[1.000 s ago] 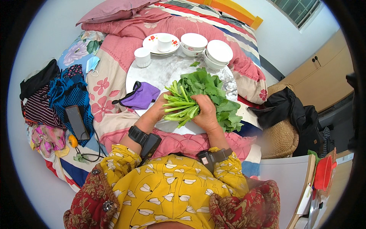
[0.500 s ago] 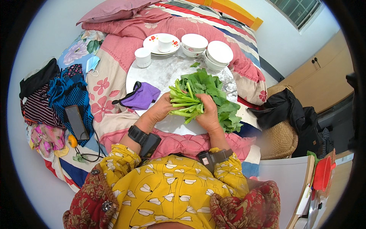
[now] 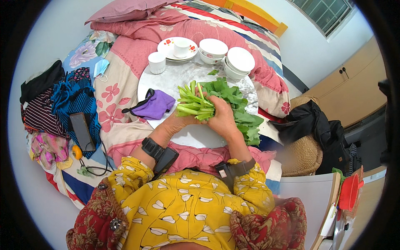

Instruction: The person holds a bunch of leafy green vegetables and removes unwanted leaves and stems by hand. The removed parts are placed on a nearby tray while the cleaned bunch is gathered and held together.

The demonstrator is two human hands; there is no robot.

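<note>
A bunch of leafy greens (image 3: 241, 111) is held over the round marbled tabletop (image 3: 200, 136). Its pale green cut stems point left and its broad leaves spread to the right. Wrapped round the stems where they meet the leaves is my right hand (image 3: 221, 116). Below the stem ends lies my left hand (image 3: 182, 121), cupped against their underside, with its fingers mostly hidden by the stems. A purple cloth item with black trim (image 3: 155, 104) rests on the table left of the greens. One loose leaf (image 3: 213, 72) lies beyond them.
At the table's far side stand a white cup (image 3: 157, 63), floral plates (image 3: 164, 48) with another cup on top, and stacked white bowls (image 3: 238, 62). Pink bedding surrounds the table. Clothes and a phone (image 3: 82, 131) lie at left; a woven basket (image 3: 306, 155) stands at right.
The stems have shifted left and slightly up. My left hand has moved from beside the stems to underneath them, and my right hand has come left, closing over the bunch.
</note>
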